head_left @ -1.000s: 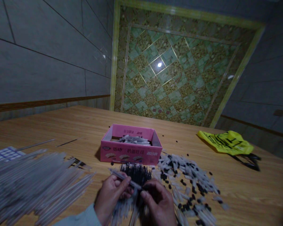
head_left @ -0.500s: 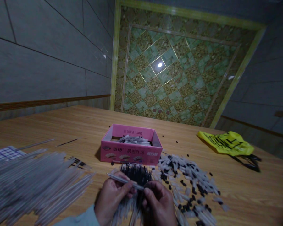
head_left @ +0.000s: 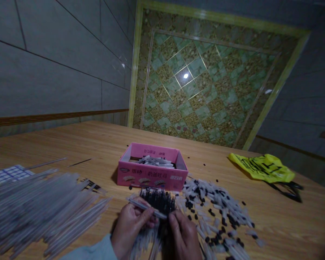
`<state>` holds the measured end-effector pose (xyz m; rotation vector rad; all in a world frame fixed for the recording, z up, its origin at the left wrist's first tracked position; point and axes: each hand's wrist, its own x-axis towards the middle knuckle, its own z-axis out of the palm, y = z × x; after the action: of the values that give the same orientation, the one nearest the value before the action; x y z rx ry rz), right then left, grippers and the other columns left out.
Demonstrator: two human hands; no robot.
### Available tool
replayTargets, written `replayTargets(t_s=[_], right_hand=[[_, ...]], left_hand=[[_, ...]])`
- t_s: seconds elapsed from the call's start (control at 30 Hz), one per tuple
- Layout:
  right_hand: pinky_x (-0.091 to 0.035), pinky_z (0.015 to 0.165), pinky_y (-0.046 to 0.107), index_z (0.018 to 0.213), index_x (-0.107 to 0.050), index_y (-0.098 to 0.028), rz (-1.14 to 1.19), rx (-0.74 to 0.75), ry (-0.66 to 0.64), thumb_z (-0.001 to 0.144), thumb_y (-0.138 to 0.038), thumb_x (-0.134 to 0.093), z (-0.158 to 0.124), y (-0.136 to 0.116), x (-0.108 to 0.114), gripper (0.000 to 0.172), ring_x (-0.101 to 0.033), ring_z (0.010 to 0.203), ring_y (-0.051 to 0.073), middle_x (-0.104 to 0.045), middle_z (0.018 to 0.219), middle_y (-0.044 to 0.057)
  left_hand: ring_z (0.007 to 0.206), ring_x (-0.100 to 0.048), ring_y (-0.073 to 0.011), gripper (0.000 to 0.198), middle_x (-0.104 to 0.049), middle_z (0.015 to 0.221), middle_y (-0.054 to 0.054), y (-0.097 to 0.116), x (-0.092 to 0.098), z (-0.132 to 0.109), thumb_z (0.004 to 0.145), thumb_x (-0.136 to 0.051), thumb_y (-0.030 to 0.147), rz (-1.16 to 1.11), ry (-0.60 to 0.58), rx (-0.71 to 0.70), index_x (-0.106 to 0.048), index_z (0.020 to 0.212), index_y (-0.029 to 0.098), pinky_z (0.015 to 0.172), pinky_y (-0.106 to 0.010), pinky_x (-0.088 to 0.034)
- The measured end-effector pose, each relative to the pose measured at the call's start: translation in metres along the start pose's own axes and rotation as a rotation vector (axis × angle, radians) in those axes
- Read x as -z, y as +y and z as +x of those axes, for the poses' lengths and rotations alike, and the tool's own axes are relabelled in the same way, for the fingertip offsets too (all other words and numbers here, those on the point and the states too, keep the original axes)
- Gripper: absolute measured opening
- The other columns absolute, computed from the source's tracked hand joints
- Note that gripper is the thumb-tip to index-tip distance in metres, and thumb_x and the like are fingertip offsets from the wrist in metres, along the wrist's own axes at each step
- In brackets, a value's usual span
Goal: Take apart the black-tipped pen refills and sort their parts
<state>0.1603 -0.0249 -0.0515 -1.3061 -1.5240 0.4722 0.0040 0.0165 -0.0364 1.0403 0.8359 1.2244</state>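
My left hand (head_left: pixel 131 226) pinches a thin clear pen tube (head_left: pixel 146 208) that slants up to the left. My right hand (head_left: pixel 182 234) is closed at the tube's right end, fingertips pressed on it. Both hands hover over a bundle of black-tipped pen parts (head_left: pixel 158 202) lying on the wooden table (head_left: pixel 97 144). What the right fingertips hold besides the tube is too small to make out.
A pink cardboard box (head_left: pixel 153 176) with pale pen parts inside stands just beyond the hands. A big heap of clear tubes (head_left: pixel 40 206) lies at the left. Small white caps and black bits (head_left: pixel 213 207) scatter at the right. A yellow bag (head_left: pixel 261 167) lies far right.
The right hand has drawn closer to the tube's end and curled down over it. The left hand keeps its hold. The view has shifted slightly.
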Motion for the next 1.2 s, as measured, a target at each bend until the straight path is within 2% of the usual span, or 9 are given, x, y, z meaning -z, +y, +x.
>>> replayTargets(t_s=[0.07,0.2,0.33,0.47,0.6,0.73,0.9,1.07,1.2], right_hand=[[-0.036,0.049,0.02,0.061,-0.048,-0.02,0.002,-0.008,-0.017,0.088,-0.041,-0.038,0.0,0.0,0.001,0.036,-0.045,0.053,0.013,-0.046,0.055,-0.002],[-0.041,0.059,0.021,0.083,-0.057,-0.017,-0.004,0.057,-0.004,0.083,-0.037,-0.05,0.001,-0.005,0.005,0.021,-0.054,0.064,0.015,-0.058,0.069,0.001],[-0.035,0.049,0.02,0.057,-0.05,-0.018,-0.058,0.017,-0.029,0.088,-0.038,-0.041,0.001,-0.007,0.004,0.038,-0.045,0.052,0.012,-0.047,0.053,-0.002],[-0.037,0.053,0.021,0.075,-0.058,-0.019,0.005,0.031,0.078,0.082,-0.042,-0.05,0.0,-0.008,0.0,0.026,-0.05,0.057,0.014,-0.054,0.062,-0.001],[-0.031,0.048,0.022,0.056,-0.05,-0.019,-0.025,0.042,0.049,0.085,-0.039,-0.045,-0.001,-0.011,-0.001,0.036,-0.043,0.051,0.012,-0.045,0.052,-0.003],[-0.032,0.051,0.022,0.069,-0.056,-0.019,-0.031,0.053,0.058,0.083,-0.04,-0.048,-0.001,-0.012,0.0,0.027,-0.046,0.054,0.013,-0.049,0.058,-0.002],[-0.028,0.048,0.022,0.053,-0.047,-0.019,-0.08,0.072,-0.005,0.088,-0.037,-0.041,0.001,-0.012,0.004,0.039,-0.042,0.049,0.011,-0.043,0.05,-0.003],[-0.033,0.05,0.021,0.068,-0.055,-0.019,-0.041,0.079,-0.053,0.084,-0.04,-0.047,0.0,-0.011,0.004,0.028,-0.047,0.054,0.013,-0.049,0.057,-0.002],[-0.026,0.045,0.022,0.051,-0.041,-0.019,-0.033,-0.019,-0.068,0.087,-0.046,-0.038,0.0,-0.006,0.002,0.045,-0.037,0.048,0.011,-0.035,0.05,-0.004]], left_hand=[[0.054,-0.064,-0.0144,0.025,-0.069,0.058,-0.003,0.0,0.0,0.0,0.067,-0.071,0.032,-0.009,0.004,0.002,-0.053,0.072,0.015,0.051,-0.022,-0.049],[0.054,-0.064,-0.014,0.026,-0.068,0.057,-0.002,0.0,0.0,0.0,0.067,-0.072,0.031,-0.03,0.034,0.001,-0.052,0.074,0.016,0.051,-0.022,-0.049],[0.053,-0.064,-0.0148,0.026,-0.069,0.058,-0.003,0.0,0.001,0.0,0.066,-0.071,0.032,-0.013,0.019,0.005,-0.053,0.074,0.015,0.05,-0.023,-0.049],[0.053,-0.064,-0.0149,0.026,-0.068,0.058,-0.003,-0.001,0.0,-0.002,0.067,-0.071,0.032,-0.02,0.037,0.001,-0.053,0.075,0.015,0.05,-0.023,-0.048],[0.052,-0.064,-0.0152,0.028,-0.068,0.057,-0.003,-0.001,0.0,-0.002,0.065,-0.072,0.033,-0.021,0.03,0.013,-0.052,0.075,0.015,0.05,-0.024,-0.048],[0.052,-0.063,-0.0147,0.03,-0.068,0.056,-0.002,0.001,0.0,-0.002,0.064,-0.073,0.033,-0.031,0.045,0.037,-0.052,0.075,0.015,0.049,-0.023,-0.048],[0.052,-0.063,-0.0141,0.031,-0.067,0.055,-0.001,0.002,-0.001,-0.003,0.064,-0.073,0.034,-0.028,0.021,0.041,-0.05,0.076,0.016,0.048,-0.022,-0.047],[0.052,-0.063,-0.0139,0.03,-0.067,0.056,-0.001,0.003,-0.002,-0.004,0.064,-0.073,0.033,-0.049,0.041,0.049,-0.051,0.076,0.016,0.049,-0.022,-0.047],[0.052,-0.063,-0.015,0.031,-0.067,0.056,-0.001,0.002,-0.002,-0.003,0.062,-0.074,0.033,-0.043,0.03,0.038,-0.052,0.075,0.016,0.048,-0.023,-0.047]])
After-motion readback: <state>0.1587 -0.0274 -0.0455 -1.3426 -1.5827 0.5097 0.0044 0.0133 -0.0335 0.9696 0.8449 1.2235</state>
